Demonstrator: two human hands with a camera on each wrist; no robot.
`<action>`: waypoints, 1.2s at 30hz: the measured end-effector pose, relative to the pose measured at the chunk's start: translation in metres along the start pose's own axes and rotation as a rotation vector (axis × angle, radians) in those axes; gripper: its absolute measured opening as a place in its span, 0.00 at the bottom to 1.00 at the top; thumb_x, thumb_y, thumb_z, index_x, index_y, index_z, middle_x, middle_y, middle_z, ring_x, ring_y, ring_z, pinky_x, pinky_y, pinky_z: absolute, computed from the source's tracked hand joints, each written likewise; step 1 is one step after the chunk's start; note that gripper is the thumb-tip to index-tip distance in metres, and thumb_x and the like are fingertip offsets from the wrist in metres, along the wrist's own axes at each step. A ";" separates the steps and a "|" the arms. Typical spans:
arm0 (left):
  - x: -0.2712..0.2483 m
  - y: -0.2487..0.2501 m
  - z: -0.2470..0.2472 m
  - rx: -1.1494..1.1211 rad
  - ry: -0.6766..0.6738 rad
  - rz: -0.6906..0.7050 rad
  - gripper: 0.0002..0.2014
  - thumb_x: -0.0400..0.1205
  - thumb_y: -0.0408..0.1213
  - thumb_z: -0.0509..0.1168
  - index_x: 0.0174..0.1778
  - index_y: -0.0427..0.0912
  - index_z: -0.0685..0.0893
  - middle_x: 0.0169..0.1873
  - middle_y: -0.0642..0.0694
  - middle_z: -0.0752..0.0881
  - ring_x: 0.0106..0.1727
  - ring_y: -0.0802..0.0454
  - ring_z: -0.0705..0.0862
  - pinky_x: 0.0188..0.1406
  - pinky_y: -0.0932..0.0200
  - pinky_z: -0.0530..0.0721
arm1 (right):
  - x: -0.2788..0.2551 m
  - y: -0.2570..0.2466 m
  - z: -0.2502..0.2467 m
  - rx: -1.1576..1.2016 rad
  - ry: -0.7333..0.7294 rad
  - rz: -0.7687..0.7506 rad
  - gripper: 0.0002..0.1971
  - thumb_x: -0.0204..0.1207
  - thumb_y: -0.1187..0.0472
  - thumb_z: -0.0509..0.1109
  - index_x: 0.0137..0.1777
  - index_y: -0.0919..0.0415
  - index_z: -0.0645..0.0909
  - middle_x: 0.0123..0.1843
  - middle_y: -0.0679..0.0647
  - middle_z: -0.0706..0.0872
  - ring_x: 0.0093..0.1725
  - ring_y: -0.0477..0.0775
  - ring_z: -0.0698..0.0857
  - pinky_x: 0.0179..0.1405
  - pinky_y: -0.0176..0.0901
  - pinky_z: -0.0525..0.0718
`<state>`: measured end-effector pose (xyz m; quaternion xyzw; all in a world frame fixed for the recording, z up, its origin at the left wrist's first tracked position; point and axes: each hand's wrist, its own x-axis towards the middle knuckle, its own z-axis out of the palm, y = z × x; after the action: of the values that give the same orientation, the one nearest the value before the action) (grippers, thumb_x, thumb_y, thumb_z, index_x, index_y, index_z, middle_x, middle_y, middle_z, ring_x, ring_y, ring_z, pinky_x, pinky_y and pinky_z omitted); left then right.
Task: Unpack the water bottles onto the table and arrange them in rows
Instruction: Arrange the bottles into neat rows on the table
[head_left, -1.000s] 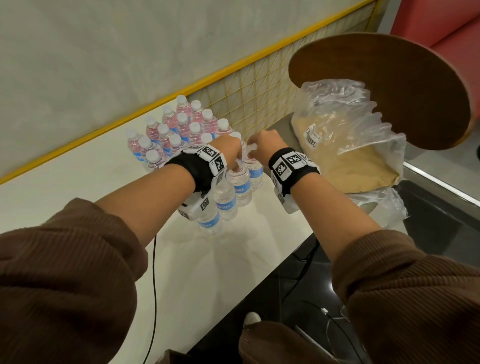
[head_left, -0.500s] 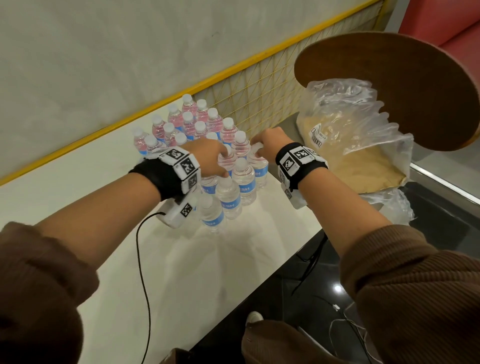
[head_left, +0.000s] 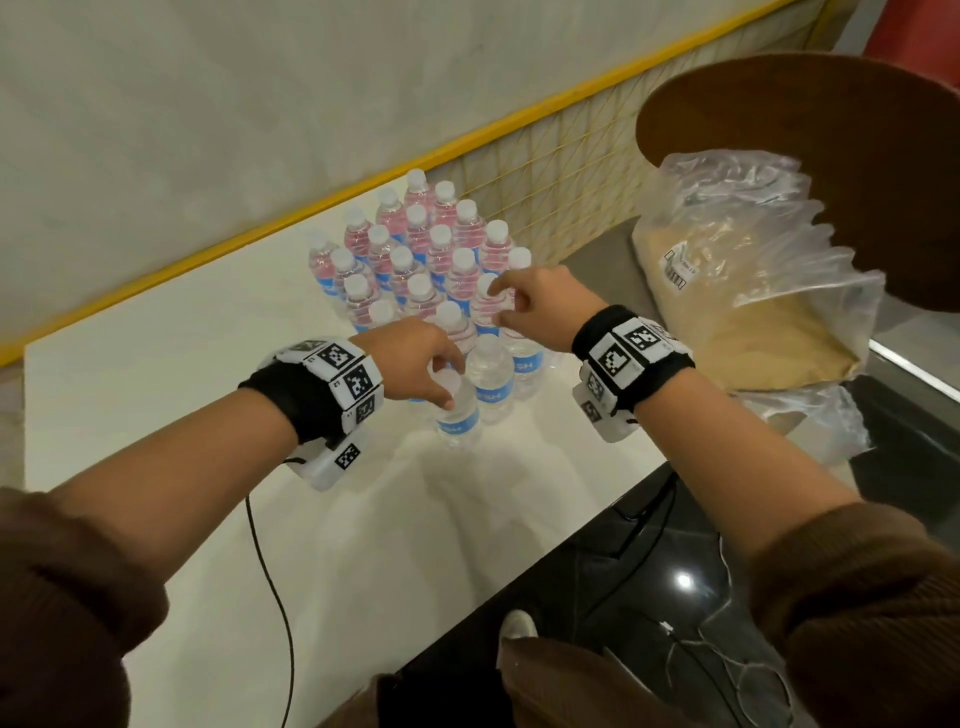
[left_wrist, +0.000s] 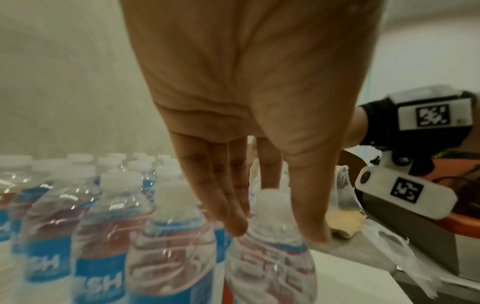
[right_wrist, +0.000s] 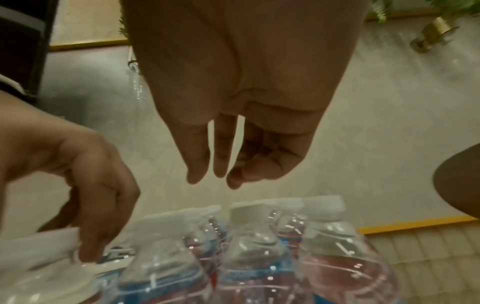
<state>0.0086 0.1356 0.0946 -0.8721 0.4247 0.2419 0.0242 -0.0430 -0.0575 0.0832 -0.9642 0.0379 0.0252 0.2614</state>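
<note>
Left hand: left hand (head_left: 415, 358) down over the front bottle (head_left: 460, 415), fingers one side of the neck and thumb the other, pinching just under the cap
Right hand: right hand (head_left: 535, 306) hanging just above the caps at the near right of the block (head_left: 415, 249), fingers loosely together, holding nothing
Hands to each other: near, not touching
Just changed: a second ago both hands knuckle to knuckle over the near right corner; now left drawn back to the foremost bottle, right lifted off the caps
Meaning for the task: probably one placement finished and the last bottle being nudged into line; rows look nearly complete
Bottles, place: all seen standing on the table (head_left: 208, 405), packed in a block against the yellow-edged wall, front bottle at the near tip of it, touching or just beside its neighbour
Bottles, pose: upright, long axis vertical, white caps up, blue labels facing the near side
Rows: running diagonally away towards the wall
Bag: bag (head_left: 753, 270) off the table's right end, slack and open; no bottle visible in it
Risk: likely easy to tip a tall narrow bottle if pushed at the neck
</note>
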 end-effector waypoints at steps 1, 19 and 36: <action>0.000 0.000 0.003 -0.012 0.024 0.004 0.20 0.74 0.48 0.74 0.61 0.48 0.85 0.49 0.48 0.86 0.42 0.55 0.78 0.40 0.63 0.71 | -0.002 -0.005 0.003 -0.018 -0.041 -0.014 0.20 0.76 0.53 0.70 0.67 0.54 0.79 0.52 0.58 0.86 0.54 0.57 0.83 0.55 0.44 0.79; -0.004 0.004 0.013 -0.102 0.378 -0.077 0.25 0.77 0.58 0.66 0.68 0.51 0.78 0.57 0.52 0.80 0.46 0.58 0.75 0.46 0.59 0.75 | 0.005 0.010 0.001 -0.057 -0.057 0.140 0.21 0.75 0.61 0.71 0.69 0.55 0.78 0.64 0.61 0.82 0.63 0.59 0.81 0.54 0.40 0.75; 0.010 -0.013 0.006 -0.332 0.587 -0.200 0.17 0.81 0.40 0.62 0.67 0.49 0.80 0.60 0.47 0.81 0.50 0.49 0.83 0.54 0.53 0.82 | 0.010 -0.003 0.009 -0.028 0.065 0.077 0.21 0.75 0.54 0.72 0.68 0.54 0.79 0.63 0.59 0.81 0.63 0.61 0.79 0.64 0.51 0.79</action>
<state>0.0210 0.1384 0.0829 -0.9338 0.2808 0.0433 -0.2174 -0.0329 -0.0510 0.0758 -0.9658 0.0832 0.0047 0.2455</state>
